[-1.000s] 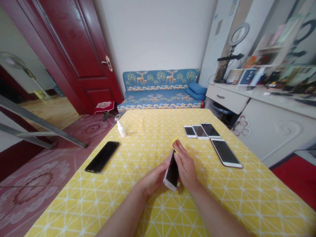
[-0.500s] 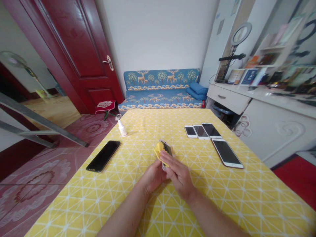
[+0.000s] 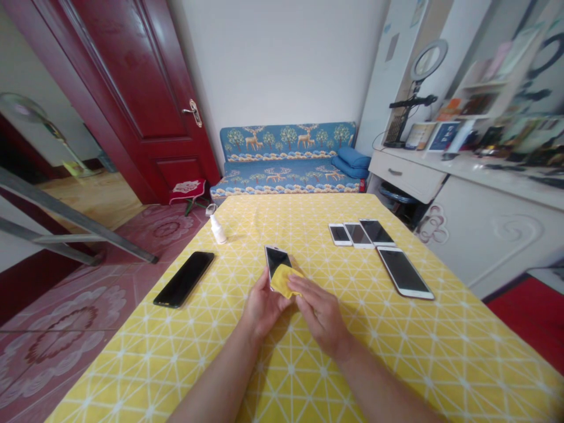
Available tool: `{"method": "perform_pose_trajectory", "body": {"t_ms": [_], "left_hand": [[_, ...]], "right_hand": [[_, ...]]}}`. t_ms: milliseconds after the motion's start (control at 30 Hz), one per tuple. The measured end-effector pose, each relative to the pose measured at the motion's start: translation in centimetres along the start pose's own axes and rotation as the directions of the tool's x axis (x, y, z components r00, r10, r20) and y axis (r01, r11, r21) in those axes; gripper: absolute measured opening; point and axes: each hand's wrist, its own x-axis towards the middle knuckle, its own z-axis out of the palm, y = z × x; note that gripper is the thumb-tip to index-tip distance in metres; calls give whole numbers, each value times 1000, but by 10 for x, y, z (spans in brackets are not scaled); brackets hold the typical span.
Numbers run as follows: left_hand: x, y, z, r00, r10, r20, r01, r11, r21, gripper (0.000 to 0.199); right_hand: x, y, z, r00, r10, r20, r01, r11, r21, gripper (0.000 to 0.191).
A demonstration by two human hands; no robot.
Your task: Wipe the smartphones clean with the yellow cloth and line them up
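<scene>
A white-edged smartphone (image 3: 277, 257) with a dark screen is gripped by my left hand (image 3: 262, 306), tilted up above the table near its middle. My right hand (image 3: 321, 308) holds a yellow cloth (image 3: 284, 279) against the lower part of that screen. The cloth covers the phone's lower end, and the tips of some left fingers are hidden behind the phone. A black smartphone (image 3: 184, 279) lies face up to the left. To the right are several white-framed phones, among them a large one (image 3: 405, 272) and a small one (image 3: 339, 234).
A white spray bottle (image 3: 217, 229) stands near the left edge of the table with the yellow patterned cloth (image 3: 282, 376). Beyond the table is a blue sofa (image 3: 286, 170). A white dresser (image 3: 408, 170) with a ring light (image 3: 429, 60) stands at the right.
The phone in my left hand has shifted left and turned its screen more toward me. The yellow cloth has come down and spread over the screen's lower part.
</scene>
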Motion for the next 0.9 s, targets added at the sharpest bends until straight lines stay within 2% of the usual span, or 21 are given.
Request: {"method": "perform_pose_trajectory", "body": {"t_ms": [133, 267, 400, 500, 600, 767, 833, 900], "left_hand": [[-2, -11, -2, 999, -44, -26, 47, 993, 107, 21], [-4, -17, 0, 991, -129, -46, 137, 954, 268, 28], [-9, -18, 5, 962, -267, 65, 220, 890, 400, 46], [-11, -19, 6, 951, -271, 151, 177, 874, 453, 48], [-10, -21, 3, 936, -269, 226, 147, 885, 442, 61], [-9, -20, 3, 906, -265, 330, 129, 916, 379, 66], [-11, -18, 6, 898, -264, 353, 133, 925, 355, 65], [-12, -17, 8, 899, -258, 353, 139, 934, 329, 62]], "right_hand": [[1, -2, 4, 995, -52, 81, 50, 998, 29, 44], [3, 1, 5, 996, 25, 83, -24, 1000, -9, 48], [7, 9, 0, 994, 107, 26, -105, 993, -61, 47], [8, 17, -5, 988, 149, -33, -151, 983, -104, 46], [8, 26, -9, 972, 193, -131, -210, 969, -130, 44], [8, 36, -19, 903, 310, -298, -337, 940, -44, 38], [9, 38, -22, 854, 392, -342, -383, 919, 97, 36], [10, 39, -24, 788, 502, -355, -411, 860, 304, 34]]}}
